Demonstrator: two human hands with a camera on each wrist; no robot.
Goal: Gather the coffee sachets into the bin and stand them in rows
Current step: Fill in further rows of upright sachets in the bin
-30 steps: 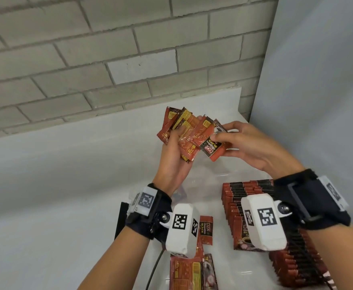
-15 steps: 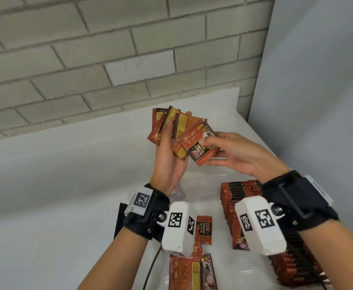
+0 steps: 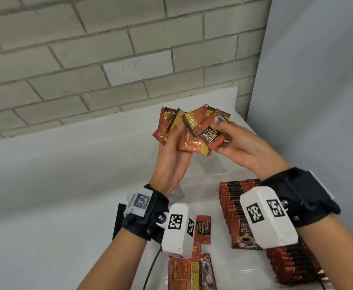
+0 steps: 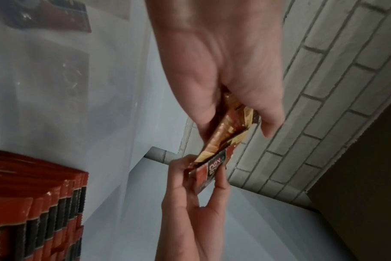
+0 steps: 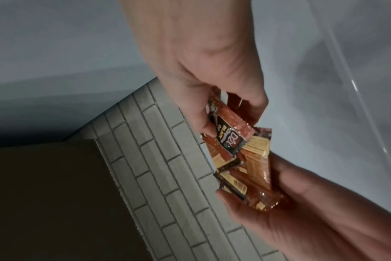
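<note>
Head view: the left hand (image 3: 174,158) grips a fanned bunch of coffee sachets (image 3: 187,126) held up above a white table (image 3: 56,185). The right hand (image 3: 240,147) pinches the front sachet (image 3: 211,136) between thumb and fingers. Below, rows of sachets (image 3: 240,208) stand upright in a clear bin (image 3: 202,178).

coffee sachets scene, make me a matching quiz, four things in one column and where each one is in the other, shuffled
Things:
1. fanned bunch of sachets
2. front-facing sachet
3. standing rows of sachets
4. single loose sachet

Places:
A. lying flat between the two wrists
B. gripped in the left hand
C. upright, below the right wrist
D. pinched by the right hand

Pairs: 1-B, 2-D, 3-C, 4-A
</note>
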